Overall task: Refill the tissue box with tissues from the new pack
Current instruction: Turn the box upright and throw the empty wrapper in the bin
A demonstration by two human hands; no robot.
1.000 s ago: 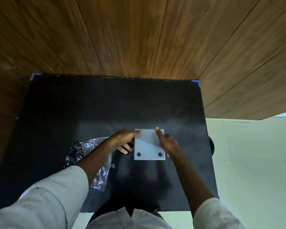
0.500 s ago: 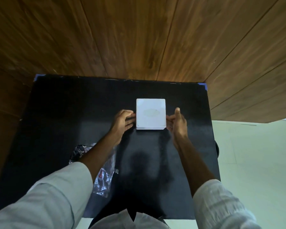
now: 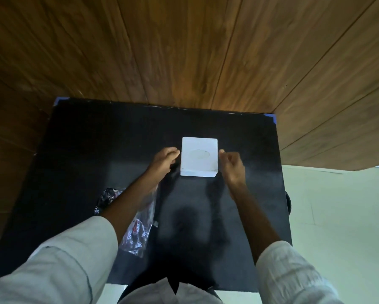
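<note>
The white tissue box (image 3: pixel 199 157) stands on the black table (image 3: pixel 96 150) near its middle, its top face showing a faint oval opening. My left hand (image 3: pixel 163 164) is just left of the box, fingers curled, fingertips at its left edge. My right hand (image 3: pixel 232 166) is just right of the box, fingers curled in, with a narrow gap to its side. Neither hand holds anything. The crumpled clear plastic pack wrapper (image 3: pixel 138 229), printed in black and red, lies on the table under my left forearm. No loose tissues are visible.
A wood-panelled wall (image 3: pixel 184 51) rises right behind the table's far edge. Pale floor (image 3: pixel 337 216) lies to the right of the table. Blue tape marks the table's far corners (image 3: pixel 272 117).
The box was turned over from its bottom face and set down farther from me. Since then both hands have come off its sides and curled.
</note>
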